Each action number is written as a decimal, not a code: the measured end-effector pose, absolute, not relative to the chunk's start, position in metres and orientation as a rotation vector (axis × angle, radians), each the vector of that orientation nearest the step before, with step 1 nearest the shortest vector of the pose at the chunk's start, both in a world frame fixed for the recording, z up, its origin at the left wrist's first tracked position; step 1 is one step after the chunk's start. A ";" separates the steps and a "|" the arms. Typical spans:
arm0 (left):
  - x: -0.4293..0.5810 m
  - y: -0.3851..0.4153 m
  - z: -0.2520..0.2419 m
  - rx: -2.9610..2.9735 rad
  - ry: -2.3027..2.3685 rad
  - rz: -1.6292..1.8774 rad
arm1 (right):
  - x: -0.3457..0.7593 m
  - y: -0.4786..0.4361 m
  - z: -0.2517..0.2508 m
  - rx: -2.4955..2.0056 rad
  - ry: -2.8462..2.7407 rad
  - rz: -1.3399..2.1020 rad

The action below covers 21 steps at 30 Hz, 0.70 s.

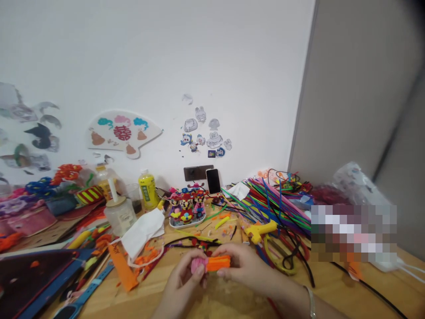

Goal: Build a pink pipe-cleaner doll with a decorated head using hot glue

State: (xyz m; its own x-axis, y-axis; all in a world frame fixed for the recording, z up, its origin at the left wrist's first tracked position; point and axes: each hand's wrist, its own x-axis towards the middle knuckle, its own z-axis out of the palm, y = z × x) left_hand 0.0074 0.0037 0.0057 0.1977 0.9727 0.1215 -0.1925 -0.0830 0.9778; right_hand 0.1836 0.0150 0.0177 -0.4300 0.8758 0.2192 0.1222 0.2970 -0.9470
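Observation:
Just above the front of the wooden table, both my hands close on a small fuzzy craft piece (218, 263), which looks made of pipe cleaners. Its pink end is pinched between the thumb and fingers of my left hand (186, 279). My right hand (244, 268) grips the orange end, thumb below and fingers above. A bracelet circles my right wrist. Behind my hands stands a white tray (187, 223) of small colourful figures. The yellow glue gun (261, 231) lies beyond my right hand.
Bundled pipe cleaners (265, 199) spread over the back right, near a propped phone (213, 181). To the left are a white face mask (142, 232), a glass jar (119, 217), a yellow bottle (148, 190) and a blue-strapped watch (83, 297). Black cable (368, 288) crosses the right side.

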 end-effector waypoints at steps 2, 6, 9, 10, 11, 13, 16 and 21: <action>0.008 0.001 0.005 1.270 0.872 1.244 | 0.185 0.015 0.013 -0.849 -1.662 1.352; 0.004 -0.001 0.002 1.340 0.915 1.264 | 0.185 0.008 0.009 -0.873 -1.574 1.386; -0.003 -0.002 -0.002 1.493 0.912 1.216 | 0.185 0.002 0.010 -0.903 -1.676 1.251; -0.005 -0.002 -0.004 1.555 0.913 1.200 | 0.186 0.000 0.010 -0.897 -1.709 1.224; -0.007 -0.003 -0.005 1.617 0.925 1.193 | 0.187 -0.001 0.010 -0.887 -1.734 1.207; -0.010 -0.004 -0.008 1.733 0.983 1.217 | 0.188 -0.002 0.009 -0.872 -1.768 1.176; -0.014 -0.004 -0.008 1.962 1.024 1.249 | 0.188 -0.003 0.003 -0.863 -1.797 1.124; -0.016 0.002 -0.002 2.358 0.888 1.225 | 0.186 -0.002 -0.009 -0.829 -1.817 1.007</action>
State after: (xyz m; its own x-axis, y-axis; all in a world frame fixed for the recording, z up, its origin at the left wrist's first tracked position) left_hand -0.0158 0.0019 -0.0021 0.4333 0.6640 0.6093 0.3725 -0.7476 0.5498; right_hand 0.1858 -0.0016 -0.0087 -0.3953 0.8412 0.3689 0.1332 0.4499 -0.8831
